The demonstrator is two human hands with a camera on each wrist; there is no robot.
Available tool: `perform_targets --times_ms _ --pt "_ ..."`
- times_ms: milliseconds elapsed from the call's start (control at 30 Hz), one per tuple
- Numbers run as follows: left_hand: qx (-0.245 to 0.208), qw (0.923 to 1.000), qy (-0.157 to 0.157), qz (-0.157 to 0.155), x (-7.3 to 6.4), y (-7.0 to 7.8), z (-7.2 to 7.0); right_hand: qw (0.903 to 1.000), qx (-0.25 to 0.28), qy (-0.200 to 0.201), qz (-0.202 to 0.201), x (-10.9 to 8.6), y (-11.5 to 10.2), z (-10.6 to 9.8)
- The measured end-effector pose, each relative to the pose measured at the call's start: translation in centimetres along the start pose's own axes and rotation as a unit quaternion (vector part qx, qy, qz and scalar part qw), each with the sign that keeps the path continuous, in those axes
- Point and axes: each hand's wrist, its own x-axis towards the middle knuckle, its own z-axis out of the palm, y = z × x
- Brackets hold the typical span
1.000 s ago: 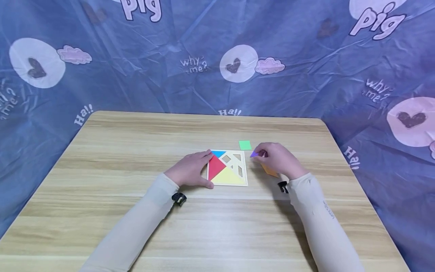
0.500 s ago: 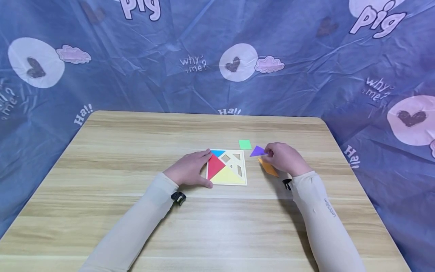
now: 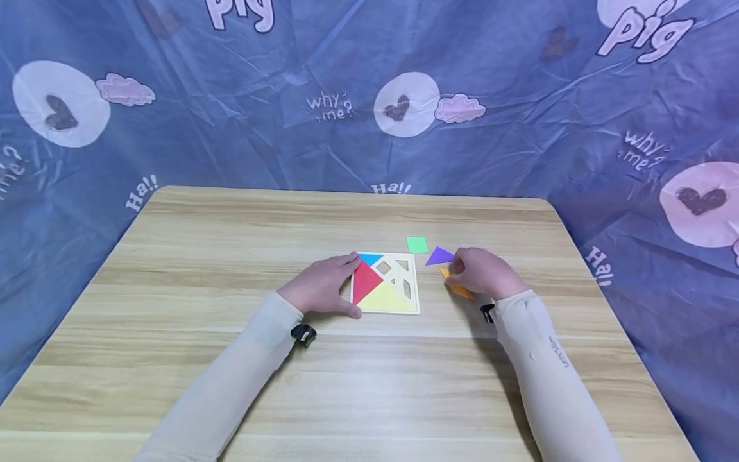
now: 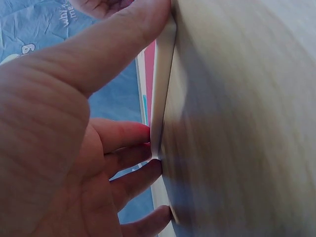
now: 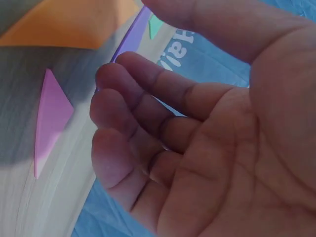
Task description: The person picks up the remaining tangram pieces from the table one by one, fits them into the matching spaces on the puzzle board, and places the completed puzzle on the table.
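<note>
My left hand (image 3: 320, 284) grips the left side of a square tangram board (image 3: 415, 276), thumb at the near edge and fingers along the left. Red (image 3: 365, 282), yellow (image 3: 389, 300) and blue (image 3: 369, 258) triangles sit in it; the right part shows bare cut-outs. Right of the board, my right hand (image 3: 485, 273) is over an orange parallelogram (image 3: 460, 290), its fingertips overlapping the piece in the head view. Thumb and loosely bent fingers are apart in the right wrist view. A purple triangle (image 3: 438, 256) lies just beyond the fingertips.
A green square (image 3: 417, 244) lies behind the board's far right corner. A pink triangle (image 5: 52, 123) is on the table in the right wrist view, hidden by the hand in the head view. Blue printed cloth (image 3: 277, 141) hangs behind the wooden table (image 3: 369, 385).
My right hand has let go of the purple triangle, leaving it flat on the table, and moved right, then nearer, to the orange parallelogram. My left hand has stayed at the board.
</note>
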Motion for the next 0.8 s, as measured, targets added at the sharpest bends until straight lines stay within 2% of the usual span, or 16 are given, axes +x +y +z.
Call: perform_targets --times_ms 200,567,800 --pt "-0.001 1.0 0.001 -0.003 0.05 0.1 0.01 0.9997 -0.014 -0.022 0.003 0.24 -0.1 0.32" --pt "-0.004 1.0 0.0 -0.005 0.01 0.11 0.01 0.999 -0.036 -0.027 -0.002 0.18 -0.57 0.49" --pt "-0.006 0.9999 0.0 -0.009 -0.02 0.19 -0.04 0.9992 -0.031 -0.025 -0.006 0.19 -0.64 0.5"
